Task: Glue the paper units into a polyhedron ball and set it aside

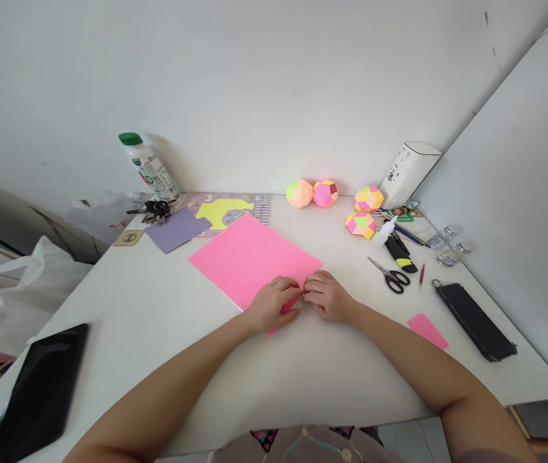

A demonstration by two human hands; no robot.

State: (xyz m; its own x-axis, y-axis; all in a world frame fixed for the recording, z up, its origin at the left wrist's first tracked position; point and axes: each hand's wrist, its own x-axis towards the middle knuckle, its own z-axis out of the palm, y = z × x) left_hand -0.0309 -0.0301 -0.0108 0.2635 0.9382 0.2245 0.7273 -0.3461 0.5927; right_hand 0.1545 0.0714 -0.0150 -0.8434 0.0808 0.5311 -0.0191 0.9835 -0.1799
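A large pink paper sheet (pixel 249 257) lies turned at an angle on the white table. My left hand (pixel 274 305) rests on its near right part, with bent fingers around a small piece at the sheet's edge. Touching the same edge, my right hand (pixel 327 296) has its fingers drawn together close to my left fingertips. What lies between the fingertips is small and partly hidden; it looks like the paper's edge. A smaller pink piece (pixel 427 330) lies beyond my right forearm.
Scissors (pixel 392 275), a glue bottle (pixel 383 233), a red pencil (pixel 421 274) and a black case (pixel 476 320) lie at the right. Faceted paper balls (pixel 300 193) stand near the wall. Purple paper (pixel 175 230), a white bottle (pixel 152 170) and a black tablet (pixel 40 392) are at the left.
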